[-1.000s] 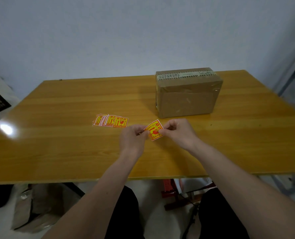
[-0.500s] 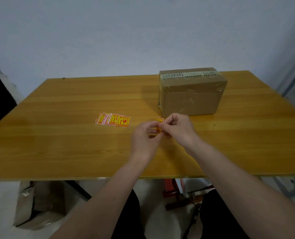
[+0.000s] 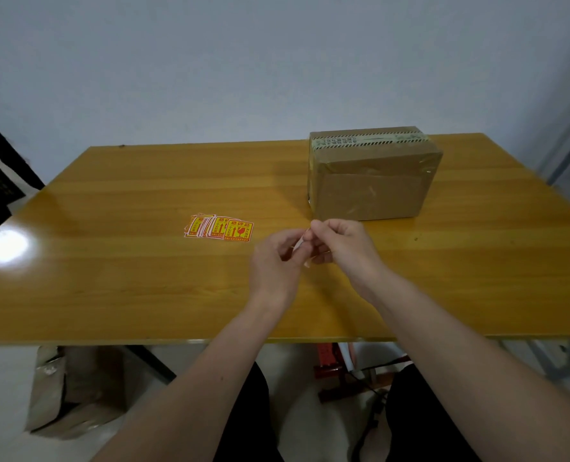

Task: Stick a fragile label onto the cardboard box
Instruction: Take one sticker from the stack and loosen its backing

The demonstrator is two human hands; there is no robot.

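Brown cardboard box point(image 3: 372, 176) stands on the wooden table point(image 3: 110, 278), toward its far edge. The top of the box carries a strip of tape with black stripes, and clear tape shines on its front face.

Just in front of the box, above the table, the two hands meet. The left hand point(image 3: 273, 261) has its fingers curled, and the right hand point(image 3: 342, 243) has also curled fingers. Between them they pinch one fragile label point(image 3: 302, 246), which shows only as a thin pale strip, because it is turned with its edge and white back toward the camera. The printed side of it is not visible. The label is near the lower front edge of the box but does not touch it. I cannot tell if the backing paper is already separated.

To the left of the box, lying flat on the table, there is a small pile of labels point(image 3: 218, 227), yellow with red print, spread a little like a fan. It is well apart from the box and just to the left of the left hand.

Below the near table edge, far from the box, a crumpled brown bag point(image 3: 73, 391) lies on the floor.
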